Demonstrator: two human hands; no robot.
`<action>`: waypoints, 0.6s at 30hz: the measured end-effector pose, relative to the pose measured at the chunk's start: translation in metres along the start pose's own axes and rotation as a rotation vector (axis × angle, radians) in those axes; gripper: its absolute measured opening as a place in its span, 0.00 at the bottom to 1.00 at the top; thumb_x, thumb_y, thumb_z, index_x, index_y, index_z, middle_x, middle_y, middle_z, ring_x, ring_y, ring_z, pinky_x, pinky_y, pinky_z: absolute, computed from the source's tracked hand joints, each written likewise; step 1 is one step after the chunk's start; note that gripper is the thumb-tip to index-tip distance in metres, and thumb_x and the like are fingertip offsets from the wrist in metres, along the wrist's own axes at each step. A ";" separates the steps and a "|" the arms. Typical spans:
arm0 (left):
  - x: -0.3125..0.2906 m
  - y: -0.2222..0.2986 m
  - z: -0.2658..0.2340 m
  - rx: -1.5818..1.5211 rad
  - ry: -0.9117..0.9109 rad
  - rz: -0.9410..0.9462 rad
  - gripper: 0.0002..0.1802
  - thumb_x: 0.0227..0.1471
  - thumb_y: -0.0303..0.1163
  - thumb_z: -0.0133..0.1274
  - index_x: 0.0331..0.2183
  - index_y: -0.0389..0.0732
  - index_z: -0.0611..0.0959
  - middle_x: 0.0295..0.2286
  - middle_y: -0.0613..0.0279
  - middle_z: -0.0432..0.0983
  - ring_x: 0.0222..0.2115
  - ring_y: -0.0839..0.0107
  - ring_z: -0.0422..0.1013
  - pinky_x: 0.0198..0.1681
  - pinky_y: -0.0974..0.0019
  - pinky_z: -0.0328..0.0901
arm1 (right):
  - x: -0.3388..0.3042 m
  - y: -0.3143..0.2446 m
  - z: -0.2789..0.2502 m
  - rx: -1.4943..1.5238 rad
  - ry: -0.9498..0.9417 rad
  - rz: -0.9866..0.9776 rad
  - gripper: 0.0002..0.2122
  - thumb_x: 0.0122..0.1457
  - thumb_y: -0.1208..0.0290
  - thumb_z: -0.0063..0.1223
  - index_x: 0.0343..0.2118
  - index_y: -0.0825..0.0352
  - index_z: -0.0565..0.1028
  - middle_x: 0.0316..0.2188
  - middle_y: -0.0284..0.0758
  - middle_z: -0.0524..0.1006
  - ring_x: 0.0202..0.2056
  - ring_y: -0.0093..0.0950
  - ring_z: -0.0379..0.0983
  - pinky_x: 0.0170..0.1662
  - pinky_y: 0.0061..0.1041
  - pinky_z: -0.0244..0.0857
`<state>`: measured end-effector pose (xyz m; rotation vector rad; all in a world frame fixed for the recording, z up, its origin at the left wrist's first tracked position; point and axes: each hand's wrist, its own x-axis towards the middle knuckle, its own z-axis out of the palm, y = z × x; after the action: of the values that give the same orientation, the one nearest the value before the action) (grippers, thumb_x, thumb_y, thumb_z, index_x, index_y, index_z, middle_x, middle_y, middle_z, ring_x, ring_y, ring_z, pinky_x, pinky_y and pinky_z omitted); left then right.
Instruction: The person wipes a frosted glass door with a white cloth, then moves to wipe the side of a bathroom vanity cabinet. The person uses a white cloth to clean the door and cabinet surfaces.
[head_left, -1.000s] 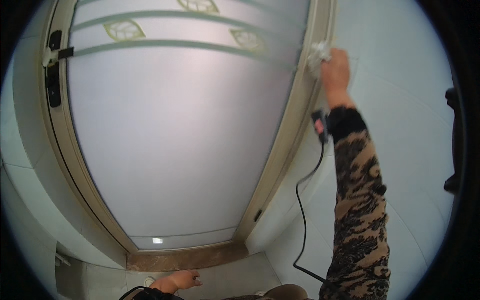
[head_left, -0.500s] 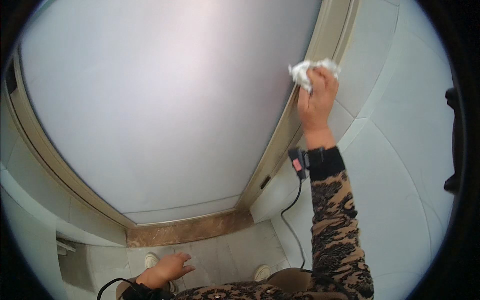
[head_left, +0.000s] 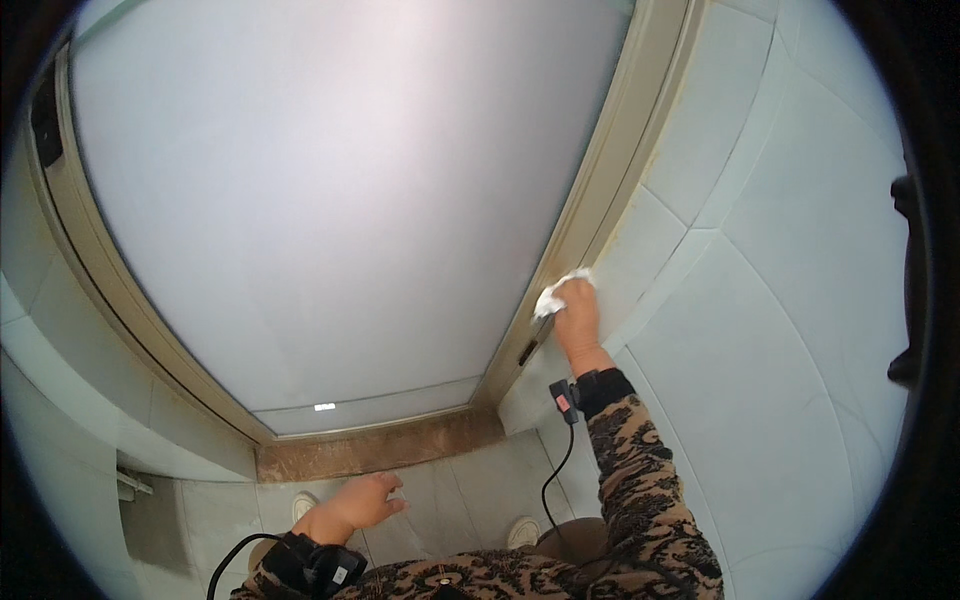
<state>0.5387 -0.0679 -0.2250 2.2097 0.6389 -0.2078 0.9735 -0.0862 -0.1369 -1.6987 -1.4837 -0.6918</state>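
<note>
Down low, nearest the camera, the left hand [head_left: 358,505] hangs free with its fingers [head_left: 385,492] spread loose and gripping nothing; a dark band with a black cable sits on that wrist, and beneath the fingers lie pale floor tiles [head_left: 450,490] and a brown stone threshold [head_left: 380,450]. Further up, the right hand [head_left: 575,318] is closed on a crumpled white cloth [head_left: 556,293], fingers curled over it so the wad bulges out past the fingertips. That cloth is pressed against the beige door frame [head_left: 590,210], on its right-hand upright, with the frosted glass panel [head_left: 320,200] just to the left of the fingers and the white wall tiles [head_left: 780,260] just to their right. A small dark sensor with a cable [head_left: 553,470] is strapped at the right wrist, above a patterned sleeve [head_left: 640,480]. A small dark latch plate sits on the frame just below the fingers.

Judging from this, the risks are small: the cloth is bunched, so a loose fold could slip from the grip if the fingers ease off; the dangling cable could snag on the latch plate as the arm travels; and leaning on 1 outstretched arm with the other hand unsupported could cost balance
</note>
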 end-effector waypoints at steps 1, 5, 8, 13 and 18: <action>0.005 -0.004 0.003 0.013 0.013 0.000 0.27 0.52 0.48 0.56 0.46 0.37 0.77 0.41 0.48 0.77 0.43 0.49 0.72 0.45 0.54 0.67 | 0.006 0.000 -0.001 0.001 0.124 0.001 0.14 0.39 0.88 0.45 0.30 0.66 0.72 0.33 0.40 0.71 0.40 0.45 0.67 0.47 0.39 0.61; 0.013 -0.023 0.010 -0.003 0.065 0.003 0.27 0.52 0.47 0.56 0.46 0.36 0.78 0.40 0.48 0.77 0.42 0.50 0.72 0.45 0.54 0.67 | 0.066 -0.007 -0.013 0.051 0.448 0.015 0.12 0.43 0.89 0.45 0.30 0.67 0.73 0.34 0.40 0.72 0.40 0.43 0.67 0.49 0.37 0.61; 0.009 -0.023 0.010 0.029 0.056 0.059 0.27 0.51 0.47 0.56 0.45 0.36 0.77 0.39 0.48 0.77 0.41 0.49 0.72 0.45 0.53 0.67 | 0.089 -0.019 -0.012 -0.028 0.455 -0.050 0.09 0.44 0.85 0.48 0.29 0.66 0.72 0.36 0.40 0.71 0.42 0.42 0.66 0.49 0.36 0.60; -0.012 0.015 -0.002 0.013 0.035 -0.009 0.27 0.52 0.46 0.56 0.46 0.36 0.77 0.39 0.47 0.76 0.42 0.49 0.72 0.45 0.53 0.67 | 0.062 -0.023 0.001 -0.018 0.478 -0.030 0.08 0.43 0.83 0.50 0.28 0.65 0.72 0.36 0.40 0.68 0.41 0.42 0.64 0.47 0.37 0.58; -0.033 0.050 -0.030 -0.054 0.032 -0.036 0.26 0.52 0.46 0.57 0.46 0.36 0.77 0.40 0.46 0.75 0.41 0.50 0.73 0.44 0.54 0.67 | 0.039 -0.020 0.000 -0.008 0.415 0.101 0.09 0.42 0.85 0.51 0.27 0.65 0.71 0.35 0.39 0.67 0.40 0.41 0.63 0.47 0.37 0.58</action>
<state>0.5343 -0.0845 -0.1606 2.1546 0.6941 -0.1712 0.9604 -0.0631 -0.1020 -1.5099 -1.0991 -0.9303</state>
